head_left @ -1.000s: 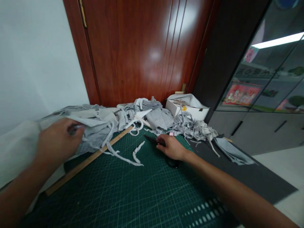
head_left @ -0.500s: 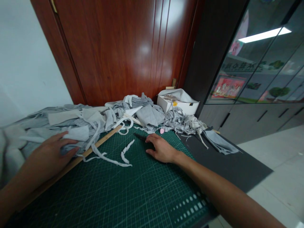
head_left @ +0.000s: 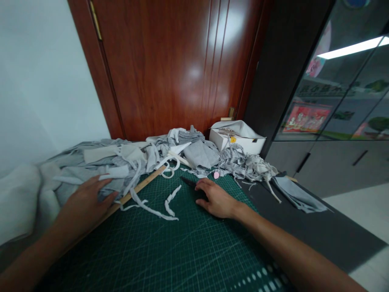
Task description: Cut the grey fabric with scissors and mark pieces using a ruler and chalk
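Note:
My left hand (head_left: 86,205) rests at the front of a heap of grey and white cloth (head_left: 100,154), its fingertips against a pale cloth strip (head_left: 120,172) and its thumb held apart. Under it passes a long wooden ruler (head_left: 152,177). My right hand (head_left: 216,199) lies on the green cutting mat (head_left: 170,251), thumb and forefinger apart. Its fingertips touch a dark, pointed tool (head_left: 188,182) whose far end is hidden by the hand. Between the hands lie a twisted white strip (head_left: 171,200) and white-handled scissors (head_left: 174,167).
A white box (head_left: 238,140) stands at the back, beside tangled cloth scraps (head_left: 243,162). Near them is a small pink disc (head_left: 216,175). Folded grey cloth (head_left: 299,194) lies on the dark tabletop (head_left: 328,231) at right. A wooden door (head_left: 164,73) rises behind.
The camera has turned slightly left, so everything sits farther right in view. Both hands keep nearly the same places relative to the cloth and the dark tool.

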Motion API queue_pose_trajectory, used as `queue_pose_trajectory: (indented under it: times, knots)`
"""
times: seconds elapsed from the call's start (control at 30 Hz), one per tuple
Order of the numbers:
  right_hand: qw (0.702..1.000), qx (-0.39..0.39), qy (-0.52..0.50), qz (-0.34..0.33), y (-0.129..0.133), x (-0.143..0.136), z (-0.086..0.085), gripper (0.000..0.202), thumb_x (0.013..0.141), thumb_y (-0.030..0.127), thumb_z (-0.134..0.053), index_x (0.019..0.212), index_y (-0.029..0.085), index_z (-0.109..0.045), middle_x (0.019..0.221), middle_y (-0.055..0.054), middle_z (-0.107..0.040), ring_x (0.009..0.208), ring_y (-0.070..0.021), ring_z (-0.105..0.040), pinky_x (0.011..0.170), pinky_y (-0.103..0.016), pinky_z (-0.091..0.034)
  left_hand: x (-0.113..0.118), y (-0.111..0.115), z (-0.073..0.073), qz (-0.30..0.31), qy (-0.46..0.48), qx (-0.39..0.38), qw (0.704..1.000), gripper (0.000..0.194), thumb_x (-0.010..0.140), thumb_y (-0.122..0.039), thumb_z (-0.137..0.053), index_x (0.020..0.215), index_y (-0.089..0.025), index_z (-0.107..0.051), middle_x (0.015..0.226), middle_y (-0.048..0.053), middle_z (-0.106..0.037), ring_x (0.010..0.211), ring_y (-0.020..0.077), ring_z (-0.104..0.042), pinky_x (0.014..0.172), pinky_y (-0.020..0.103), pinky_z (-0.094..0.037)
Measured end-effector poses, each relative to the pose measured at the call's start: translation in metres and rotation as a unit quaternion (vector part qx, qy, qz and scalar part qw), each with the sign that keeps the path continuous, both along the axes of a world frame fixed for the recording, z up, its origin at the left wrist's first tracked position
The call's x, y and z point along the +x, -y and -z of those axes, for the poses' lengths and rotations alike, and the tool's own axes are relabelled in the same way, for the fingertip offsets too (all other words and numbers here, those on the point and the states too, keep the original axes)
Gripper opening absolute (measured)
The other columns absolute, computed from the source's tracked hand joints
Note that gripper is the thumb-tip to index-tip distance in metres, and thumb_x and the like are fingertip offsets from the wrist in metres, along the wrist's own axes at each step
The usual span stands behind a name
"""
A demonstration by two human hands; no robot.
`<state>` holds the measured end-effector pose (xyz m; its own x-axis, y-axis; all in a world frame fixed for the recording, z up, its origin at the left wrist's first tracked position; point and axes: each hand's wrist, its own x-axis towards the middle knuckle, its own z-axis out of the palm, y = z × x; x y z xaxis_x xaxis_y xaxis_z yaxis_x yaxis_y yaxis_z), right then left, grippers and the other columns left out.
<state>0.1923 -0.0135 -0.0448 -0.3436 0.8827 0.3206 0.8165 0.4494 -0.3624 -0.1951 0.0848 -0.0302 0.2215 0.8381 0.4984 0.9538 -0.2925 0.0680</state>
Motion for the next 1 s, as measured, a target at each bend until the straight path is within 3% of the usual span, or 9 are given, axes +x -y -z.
queue_pose_trajectory:
  times: [0.23,0.4,0.53,0.67,0.83,1.0]
  knots:
    - [0.999,-0.016,0.036,0.015,-0.007,-0.002,-0.009,0.030,0.090,0.019,-0.075,0.118,0.014,-0.069,0.122,-0.015,-0.069,0.107,-0.0259,-0.068,0.098,-0.037,-0.054,0.016,0.018,-0.007,0.014,-0.015,-0.023,1.000,0.059,0.089,-0.043,-0.043,0.125,-0.004,-0.070,0.148,0.024,-0.060,0.141,0.0378,-0.053,0.121,0.049,-0.039]
    - [0.997,-0.004,0.062,0.053,-0.029,-0.012,-0.030,0.021,0.092,0.021,-0.073,0.112,0.013,-0.072,0.108,-0.015,-0.075,0.093,-0.0268,-0.072,0.084,-0.037,-0.055,0.021,0.024,-0.004,0.008,-0.010,-0.017,1.000,0.058,0.092,-0.040,-0.046,0.132,-0.004,-0.068,0.151,0.026,-0.055,0.144,0.0385,-0.050,0.122,0.050,-0.038]
    - [0.995,0.023,0.089,0.038,-0.075,-0.036,-0.054,0.018,0.100,0.018,-0.064,0.116,0.014,-0.072,0.112,-0.013,-0.075,0.098,-0.0233,-0.072,0.092,-0.036,-0.056,0.029,0.034,-0.004,0.015,0.004,-0.012,1.000,0.048,0.093,-0.038,-0.051,0.126,-0.011,-0.072,0.155,0.024,-0.052,0.147,0.0393,-0.046,0.119,0.055,-0.040]
    - [0.989,0.038,0.133,0.046,-0.141,-0.060,-0.070,0.035,0.102,0.035,-0.067,0.133,0.019,-0.064,0.134,-0.011,-0.066,0.111,-0.0262,-0.069,0.093,-0.047,-0.060,0.038,0.046,-0.007,0.029,0.001,-0.021,0.999,0.040,0.095,-0.034,-0.051,0.123,-0.015,-0.073,0.158,0.022,-0.049,0.151,0.0397,-0.041,0.116,0.059,-0.044]
    - [0.980,0.045,0.174,0.090,-0.218,-0.074,-0.077,0.034,0.103,0.035,-0.067,0.133,0.020,-0.064,0.136,-0.011,-0.065,0.112,-0.0260,-0.069,0.094,-0.047,-0.060,0.049,0.060,-0.009,0.067,0.009,-0.007,0.998,0.038,0.090,-0.027,-0.059,0.123,-0.017,-0.074,0.158,0.021,-0.049,0.150,0.0430,-0.042,0.116,0.065,-0.042]
    - [0.980,0.017,0.172,0.099,-0.268,-0.081,-0.076,0.035,0.103,0.035,-0.067,0.133,0.019,-0.064,0.135,-0.011,-0.065,0.112,-0.0265,-0.069,0.093,-0.048,-0.060,0.057,0.069,-0.008,0.110,0.007,-0.008,0.994,0.038,0.089,-0.024,-0.060,0.123,-0.016,-0.073,0.157,0.020,-0.050,0.150,0.0420,-0.041,0.118,0.066,-0.040]
